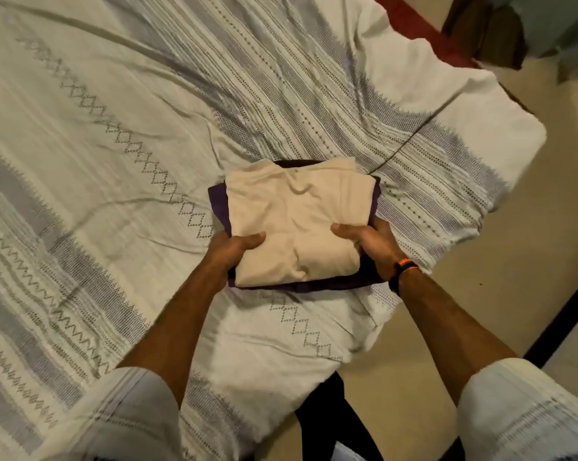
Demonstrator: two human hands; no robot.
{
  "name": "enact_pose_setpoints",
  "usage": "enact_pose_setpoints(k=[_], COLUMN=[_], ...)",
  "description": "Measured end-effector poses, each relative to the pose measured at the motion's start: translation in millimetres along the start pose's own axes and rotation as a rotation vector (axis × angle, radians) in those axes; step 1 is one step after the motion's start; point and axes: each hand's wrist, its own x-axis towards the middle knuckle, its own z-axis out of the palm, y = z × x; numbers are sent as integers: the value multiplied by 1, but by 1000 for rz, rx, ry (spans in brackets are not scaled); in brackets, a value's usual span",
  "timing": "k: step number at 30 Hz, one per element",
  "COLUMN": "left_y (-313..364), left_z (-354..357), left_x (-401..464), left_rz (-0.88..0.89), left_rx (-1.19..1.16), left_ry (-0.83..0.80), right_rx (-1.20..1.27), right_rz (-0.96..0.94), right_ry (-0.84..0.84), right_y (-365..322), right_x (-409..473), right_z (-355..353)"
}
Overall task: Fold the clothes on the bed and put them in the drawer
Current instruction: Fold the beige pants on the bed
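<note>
We find a folded stack (297,224), cream garment over purple, on the bed (114,128) near its foot-side edge. Our left hand (234,251) grips the stack's near-left corner, thumb curled on top. Our right hand (367,241), wearing a wristband (402,271), grips the near-right corner likewise.

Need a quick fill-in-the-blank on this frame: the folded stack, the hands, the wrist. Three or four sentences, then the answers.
1. The top garment of the folded stack is ____ in colour.
2. The garment right under it is ____.
3. The left hand and right hand grip the stack at its ____ edge.
4. The orange-and-black band sits on the ____ wrist.

Answers: cream; purple; near; right
</note>
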Motion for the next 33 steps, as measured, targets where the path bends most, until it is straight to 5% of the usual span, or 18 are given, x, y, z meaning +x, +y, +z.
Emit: enact_pose_setpoints(k=[7,15,25,33], left_y=[-30,-29,-85,-191], left_z=[-20,-31,-101,-226], left_x=[27,-20,-148,-250], left_rz=[-63,79,240,297], left_rx=[240,300,349,326], left_ry=[132,91,-4,-65], right_rx=[-363,-619,-449,-328], right_rz=[89,-169,-314,-317], right_ry=[208,300,197,213], right_y=[29,16,45,151], right_x=[23,-36,-201,-352], right_z=[-5,10,77,154])
